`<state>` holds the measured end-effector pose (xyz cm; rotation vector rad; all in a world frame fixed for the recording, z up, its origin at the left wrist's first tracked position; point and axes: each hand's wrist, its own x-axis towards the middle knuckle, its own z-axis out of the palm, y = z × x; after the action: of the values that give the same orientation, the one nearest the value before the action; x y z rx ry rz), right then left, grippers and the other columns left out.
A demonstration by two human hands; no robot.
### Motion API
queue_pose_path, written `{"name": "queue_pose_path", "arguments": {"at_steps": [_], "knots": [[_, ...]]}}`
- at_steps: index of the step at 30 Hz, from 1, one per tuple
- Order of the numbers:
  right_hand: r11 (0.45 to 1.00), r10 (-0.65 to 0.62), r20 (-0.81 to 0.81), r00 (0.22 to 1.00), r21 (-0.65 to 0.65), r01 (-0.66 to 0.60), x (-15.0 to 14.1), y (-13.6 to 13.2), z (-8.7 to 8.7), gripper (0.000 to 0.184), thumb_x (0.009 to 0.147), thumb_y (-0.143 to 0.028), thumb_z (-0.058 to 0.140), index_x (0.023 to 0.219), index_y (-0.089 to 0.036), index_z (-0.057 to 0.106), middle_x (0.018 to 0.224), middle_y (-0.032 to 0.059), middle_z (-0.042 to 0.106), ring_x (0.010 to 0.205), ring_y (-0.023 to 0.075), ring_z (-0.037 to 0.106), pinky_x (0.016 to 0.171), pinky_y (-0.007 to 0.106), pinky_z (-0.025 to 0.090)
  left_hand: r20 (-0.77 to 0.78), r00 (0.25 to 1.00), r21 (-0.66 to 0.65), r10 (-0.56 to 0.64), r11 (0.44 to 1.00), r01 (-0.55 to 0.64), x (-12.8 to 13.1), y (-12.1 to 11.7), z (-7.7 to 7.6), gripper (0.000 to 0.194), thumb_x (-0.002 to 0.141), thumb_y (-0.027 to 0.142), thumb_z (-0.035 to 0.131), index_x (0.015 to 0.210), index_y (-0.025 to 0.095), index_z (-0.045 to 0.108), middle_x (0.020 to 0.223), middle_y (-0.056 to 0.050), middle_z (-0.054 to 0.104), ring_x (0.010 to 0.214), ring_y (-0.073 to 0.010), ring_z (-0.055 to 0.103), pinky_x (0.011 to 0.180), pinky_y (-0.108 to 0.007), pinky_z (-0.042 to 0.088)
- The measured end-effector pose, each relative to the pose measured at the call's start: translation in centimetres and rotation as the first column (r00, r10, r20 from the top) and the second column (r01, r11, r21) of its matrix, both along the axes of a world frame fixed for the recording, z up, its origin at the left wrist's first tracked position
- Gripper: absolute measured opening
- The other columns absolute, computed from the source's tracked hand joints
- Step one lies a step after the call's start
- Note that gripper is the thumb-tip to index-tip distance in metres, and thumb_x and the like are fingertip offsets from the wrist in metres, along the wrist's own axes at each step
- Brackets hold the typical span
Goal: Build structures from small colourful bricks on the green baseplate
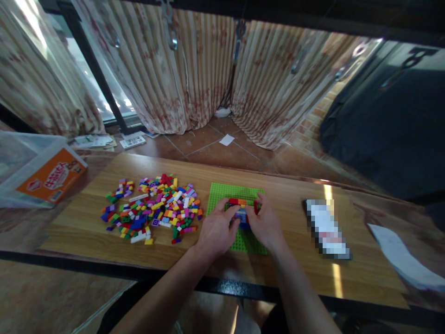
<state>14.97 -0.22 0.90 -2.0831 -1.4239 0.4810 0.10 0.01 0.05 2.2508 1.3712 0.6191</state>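
A green studded baseplate lies on the wooden board. On it stands a small build of toy bricks in red, orange and blue. My left hand comes over the plate's left half, its thumb and fingers closed on the left side of the build. From the other side my right hand grips the build's right part, near some dark red bricks. My fingers cover much of the build, so its full shape is hidden. Left of the plate spreads a pile of loose toy bricks in many colours.
A clear plastic box with an orange label stands at the left end. To the right lies a blurred-out phone-shaped object, with a white paper strip beyond it. Striped curtains hang behind the table.
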Motion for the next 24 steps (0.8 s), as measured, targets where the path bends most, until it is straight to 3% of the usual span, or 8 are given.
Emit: {"name": "queue_pose_path", "arguments": {"at_steps": [15,24], "knots": [[0.998,-0.058,0.000,0.998,-0.033,0.058,-0.53,0.55,0.35,0.061,0.079,-0.032,0.049,0.134,-0.007,0.048,0.117,0.0180,0.062,0.101,0.0277,0.062,0.091,0.040,0.046,-0.024,1.000,-0.007,-0.003,1.000,0.003,0.10,-0.09,0.17,0.038,0.092,0.028,0.049,0.128,0.021,0.057,0.137,-0.014,0.048,0.125,-0.0271,0.052,0.102,-0.043,0.046],[0.999,-0.036,-0.008,0.999,0.009,0.036,-0.09,0.47,-0.49,0.058,0.081,-0.035,0.048,0.133,-0.008,0.049,0.115,0.0182,0.063,0.103,0.0279,0.061,0.092,0.042,0.045,-0.025,1.000,-0.018,-0.004,1.000,0.004,0.10,-0.04,0.24,0.037,0.092,0.029,0.049,0.127,0.021,0.058,0.137,-0.014,0.048,0.123,-0.0264,0.053,0.101,-0.042,0.048]]}}
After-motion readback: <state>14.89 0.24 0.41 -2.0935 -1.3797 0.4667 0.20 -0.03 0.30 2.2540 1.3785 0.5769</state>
